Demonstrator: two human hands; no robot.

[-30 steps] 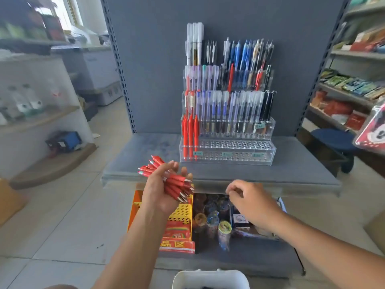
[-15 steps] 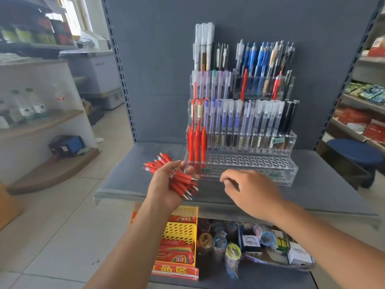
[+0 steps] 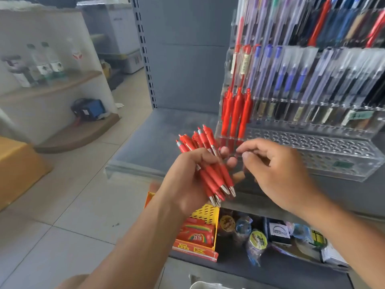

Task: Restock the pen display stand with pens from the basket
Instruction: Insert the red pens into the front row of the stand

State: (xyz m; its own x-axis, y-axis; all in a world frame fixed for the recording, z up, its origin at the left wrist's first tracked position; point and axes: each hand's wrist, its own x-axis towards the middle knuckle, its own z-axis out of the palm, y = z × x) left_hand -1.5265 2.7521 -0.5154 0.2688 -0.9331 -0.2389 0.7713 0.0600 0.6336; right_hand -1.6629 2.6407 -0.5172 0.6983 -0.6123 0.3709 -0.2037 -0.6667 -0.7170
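My left hand [image 3: 187,180] grips a bundle of several red pens [image 3: 210,163], tips pointing down and to the right. My right hand [image 3: 275,170] hovers just right of the bundle, its fingers curled, with thumb and forefinger near the pens; I cannot see anything held in it. The clear acrylic pen display stand [image 3: 312,147] rises on the grey shelf [image 3: 150,142] behind my hands. Three red pens [image 3: 235,113] stand at the left end of its front row, and the rest of that row's holes are bare. A white basket rim [image 3: 204,285] shows at the bottom edge.
Upper tiers of the stand hold several blue, purple, black and red pens [image 3: 312,69]. Under the shelf sit a yellow and red snack box [image 3: 200,232] and assorted small goods [image 3: 270,236]. A tiled floor and a white shelf unit with bottles [image 3: 41,65] lie to the left.
The view has moved closer to the stand. Both hands have risen toward its front row, and my right hand has come up beside the pen bundle.
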